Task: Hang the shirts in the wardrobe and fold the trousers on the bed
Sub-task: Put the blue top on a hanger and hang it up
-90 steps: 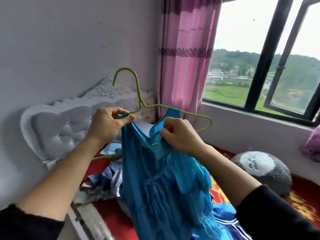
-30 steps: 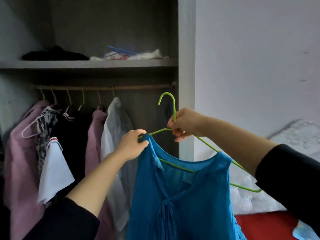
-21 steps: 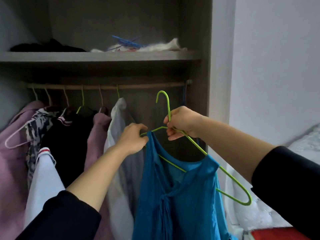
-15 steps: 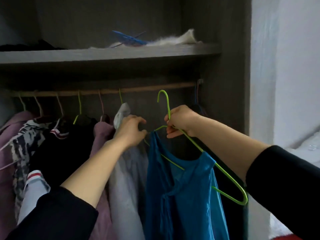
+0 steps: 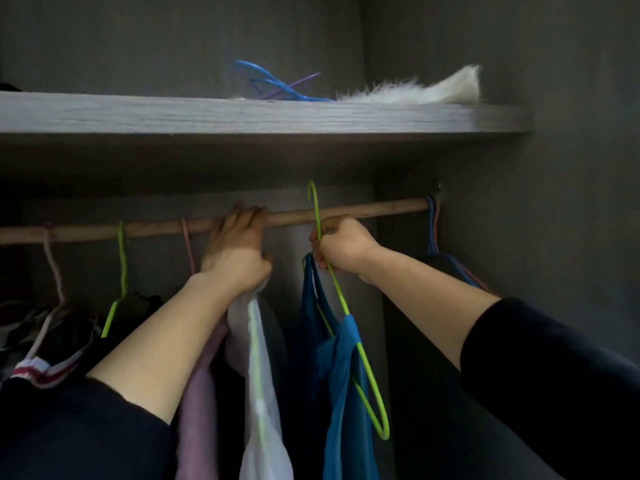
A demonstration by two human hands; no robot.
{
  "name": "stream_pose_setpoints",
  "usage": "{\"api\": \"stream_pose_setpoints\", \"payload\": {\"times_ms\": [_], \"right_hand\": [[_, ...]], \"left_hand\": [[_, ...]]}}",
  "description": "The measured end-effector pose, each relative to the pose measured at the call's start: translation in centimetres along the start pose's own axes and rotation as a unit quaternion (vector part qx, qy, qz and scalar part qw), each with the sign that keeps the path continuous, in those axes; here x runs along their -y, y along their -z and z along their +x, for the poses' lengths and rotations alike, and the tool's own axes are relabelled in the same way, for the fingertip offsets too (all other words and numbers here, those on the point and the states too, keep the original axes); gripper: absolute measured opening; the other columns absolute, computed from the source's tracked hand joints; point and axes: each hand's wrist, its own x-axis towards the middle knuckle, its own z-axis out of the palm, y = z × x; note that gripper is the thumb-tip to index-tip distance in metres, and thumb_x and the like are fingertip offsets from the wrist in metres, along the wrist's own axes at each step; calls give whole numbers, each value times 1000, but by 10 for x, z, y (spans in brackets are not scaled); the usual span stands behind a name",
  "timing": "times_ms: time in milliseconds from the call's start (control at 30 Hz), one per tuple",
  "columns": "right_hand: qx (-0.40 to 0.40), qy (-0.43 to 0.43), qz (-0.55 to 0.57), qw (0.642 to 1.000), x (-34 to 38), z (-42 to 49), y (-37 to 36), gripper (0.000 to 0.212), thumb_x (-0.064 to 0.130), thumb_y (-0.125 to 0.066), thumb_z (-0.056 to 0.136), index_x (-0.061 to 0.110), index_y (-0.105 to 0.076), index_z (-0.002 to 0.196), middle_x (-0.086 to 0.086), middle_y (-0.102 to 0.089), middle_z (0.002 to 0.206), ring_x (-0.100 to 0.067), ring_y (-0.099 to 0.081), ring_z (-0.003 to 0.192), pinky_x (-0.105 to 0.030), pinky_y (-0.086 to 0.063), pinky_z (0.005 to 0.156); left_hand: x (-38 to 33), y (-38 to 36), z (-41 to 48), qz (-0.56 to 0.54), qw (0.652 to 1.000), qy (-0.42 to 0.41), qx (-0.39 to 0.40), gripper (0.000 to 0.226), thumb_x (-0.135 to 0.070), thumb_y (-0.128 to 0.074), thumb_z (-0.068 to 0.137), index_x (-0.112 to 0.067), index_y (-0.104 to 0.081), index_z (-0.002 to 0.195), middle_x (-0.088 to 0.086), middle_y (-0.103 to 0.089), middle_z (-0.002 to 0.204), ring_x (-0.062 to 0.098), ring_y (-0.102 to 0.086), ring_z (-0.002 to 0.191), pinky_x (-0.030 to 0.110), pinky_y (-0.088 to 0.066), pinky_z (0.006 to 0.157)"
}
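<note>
A: Where is the blue shirt (image 5: 336, 375)?

B: On the green wire hanger (image 5: 338, 289), hanging straight below the right hand (image 5: 341, 249), which pinches the hanger's neck just under the hook. The hook's top stands above the wooden rail (image 5: 374, 209); I can't tell whether it has caught.

A: How will it handle?

B: Light and limp, I'd judge. It's thin cloth that could slide off, and one shoulder sits low on the sloping arm. The wire looks springy, so the neck is the place to hold.

A: And around it?

B: The left hand (image 5: 237, 251), just beside the right, lies open with its fingers stretched up onto the rail and its heel against a white garment (image 5: 268, 393). A pink garment (image 5: 197, 393) hangs beyond. Past the right hand, blue and pink hangers (image 5: 433, 230) crowd the rail's end. Above both hands the shelf (image 5: 242, 116) sits close — little room for the hook.
</note>
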Motion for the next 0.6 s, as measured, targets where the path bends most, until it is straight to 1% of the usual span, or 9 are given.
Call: {"api": "stream_pose_setpoints", "payload": {"times_ms": [67, 133, 167, 233, 267, 333, 467, 533, 600], "right_hand": [[9, 9, -15, 1000, 2, 10, -11, 24, 13, -50, 92, 1, -64, 107, -20, -68, 102, -31, -68, 92, -45, -57, 84], [18, 16, -26, 999, 0, 16, -21, 20, 12, -51, 92, 2, -63, 105, -19, -69, 100, -30, -69, 88, -42, -59, 79], [26, 18, -26, 999, -3, 20, -26, 16, 10, -52, 91, 3, -62, 102, -18, -68, 99, -27, -68, 83, -36, -59, 71], [42, 17, -12, 999, -9, 23, -34, 12, 3, -54, 90, 9, -60, 98, -14, -65, 96, -17, -62, 69, -21, -51, 50], [46, 14, -3, 999, -12, 25, -38, 15, 1, -55, 88, 11, -60, 98, -13, -64, 95, -14, -59, 66, -16, -45, 45], [50, 11, 7, 999, -19, 26, -44, 16, 1, -56, 87, 12, -61, 98, -12, -65, 93, -12, -59, 65, -14, -43, 42], [38, 33, -4, 999, -29, 26, -48, 15, 5, -55, 89, 14, -62, 98, -7, -65, 92, -14, -62, 71, -16, -47, 47], [25, 50, -32, 998, -34, 26, -46, 14, 8, -54, 89, 11, -64, 99, -6, -65, 92, -19, -64, 80, -26, -54, 62], [25, 59, -57, 996, -37, 24, -43, 21, 12, -55, 90, 11, -63, 110, -7, -65, 102, -22, -65, 92, -32, -55, 76]], "left_hand": [[5, -6, 7, -4, 1000, 2, -29, 66, -24, -62, 82, -18, -36, 143, 6, -41, 144, 27, -34, 132, 36, -23, 110], [7, -10, 9, -26, 998, 1, -54, 60, -22, -61, 82, -18, -42, 139, 6, -47, 137, 27, -41, 125, 34, -27, 106], [8, -11, 10, -35, 997, 0, -62, 58, -21, -60, 82, -18, -44, 138, 6, -48, 136, 28, -42, 123, 35, -28, 105], [9, -11, 11, -50, 996, 1, -72, 57, -18, -60, 82, -17, -46, 137, 7, -51, 134, 30, -43, 122, 35, -28, 104], [8, -11, 11, -57, 996, 3, -76, 56, -17, -60, 81, -17, -47, 136, 8, -51, 133, 30, -43, 121, 35, -28, 103], [6, -11, 10, -66, 994, 7, -83, 55, -16, -59, 82, -15, -49, 135, 9, -53, 132, 31, -43, 120, 34, -28, 102], [2, -10, 10, -64, 994, 17, -88, 51, -17, -59, 82, -13, -52, 132, 12, -54, 128, 33, -45, 117, 36, -31, 100], [0, -9, 10, -58, 994, 22, -86, 49, -17, -59, 82, -12, -52, 130, 13, -55, 127, 34, -46, 116, 36, -31, 99], [-3, -6, 10, -62, 994, 29, -84, 47, -17, -59, 83, -12, -53, 129, 15, -55, 126, 35, -46, 116, 36, -32, 99]]}}
